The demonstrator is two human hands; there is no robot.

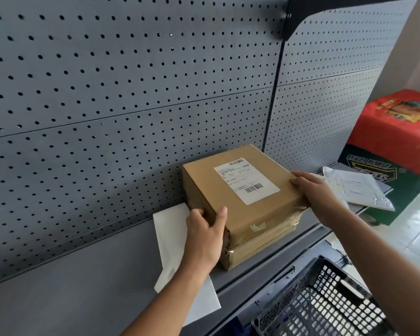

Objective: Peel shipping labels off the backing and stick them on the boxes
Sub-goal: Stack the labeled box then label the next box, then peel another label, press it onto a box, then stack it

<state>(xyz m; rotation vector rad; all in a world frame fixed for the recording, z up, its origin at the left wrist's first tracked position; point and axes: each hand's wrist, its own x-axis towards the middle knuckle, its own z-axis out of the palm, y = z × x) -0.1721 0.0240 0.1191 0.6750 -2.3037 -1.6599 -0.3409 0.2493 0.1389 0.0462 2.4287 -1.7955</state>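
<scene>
The brown cardboard box (255, 217) sits on the grey metal shelf (83, 299), its far side against the grey pegboard wall (131, 93), with a white shipping label (246, 181) stuck flat on top. The left hand (205, 235) grips its near left corner, thumb on the top edge. The right hand (318, 192) curls over its right edge. White backing sheets (170, 229) lie to its left, partly under the left hand. White mailer bags (357, 187) lie to the right, a black plastic mesh basket (313, 299) stands near right, and a red printed carton (395, 124) is at far right.
</scene>
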